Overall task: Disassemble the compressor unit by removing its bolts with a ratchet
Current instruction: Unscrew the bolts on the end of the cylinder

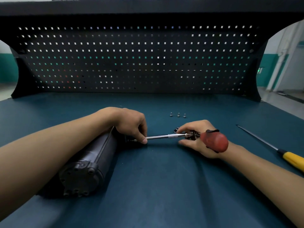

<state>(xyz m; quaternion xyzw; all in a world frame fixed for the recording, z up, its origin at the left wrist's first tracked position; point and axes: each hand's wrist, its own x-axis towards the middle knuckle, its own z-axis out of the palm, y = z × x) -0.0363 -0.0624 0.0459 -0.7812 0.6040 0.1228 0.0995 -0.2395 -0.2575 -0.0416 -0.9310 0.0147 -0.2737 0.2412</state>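
The compressor unit (85, 165), a black cylinder, lies on its side at the left of the teal bench top (164, 186). Its near end cap, ringed with bolt holes, faces the viewer, and its body runs away toward the far right. The left forearm rests across it.

The left hand (131, 124) sits at the far end of the cylinder with its fingers curled. Thumb and forefinger pinch the left tip of a silver extension bar (161, 137), right where it meets the unit's end face. The bar runs level to the right, into the head of a ratchet (215, 142) with a red handle.

The right hand (197, 142) holds the ratchet at its head: the fingers curl over the far side, the thumb lies along the near side, and the red handle sticks out over the wrist.

Three loose bolts (178, 114) stand in a short row on the bench, just beyond the right hand. A long screwdriver (289, 157) with a yellow handle lies at the right edge, well apart from the hands. A black pegboard (131, 63) rises along the far side.
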